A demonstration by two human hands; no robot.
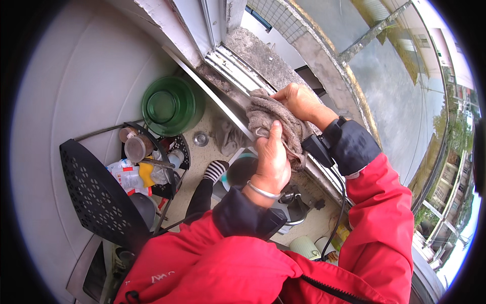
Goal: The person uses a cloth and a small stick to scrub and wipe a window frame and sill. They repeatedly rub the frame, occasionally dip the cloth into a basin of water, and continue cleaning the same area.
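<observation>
Both hands on one grey-brown rag [273, 124], which sits bunched on the window sill track [238, 71] at the edge of the frame. Left hand [272, 162] comes up from below the rag, fingers closed round its lower part, thumb pressed flat on the cloth, silver bangle on the wrist. Right hand [301, 101] is at the rag's upper right, fingers curled down gripping the top fold against the concrete ledge [263, 63] just beyond the track. So both closed on the cloth, neither open. Black device w/ cable [318, 149] strapped at the right wrist, just right of the rag, cable running down along the red jacket sleeve [379, 213]. Below-left of the rag: green glass bowl [168, 105] upside down on the floor/counter surface, small round metal cap [201, 138] between bowl and rag. Further left of that, black wire rack [152, 162] holding a jar w/ brownish lid, yellow item and packets; perforated black panel [96, 192] leans left of the rack. Striped sock foot [215, 171] shows directly below-left of the rag, near the left hand. Under the left wrist a dark round container, contents can't tell. Right of the rag, past the sill: outdoor drop, grey paved ground and bldgs.
</observation>
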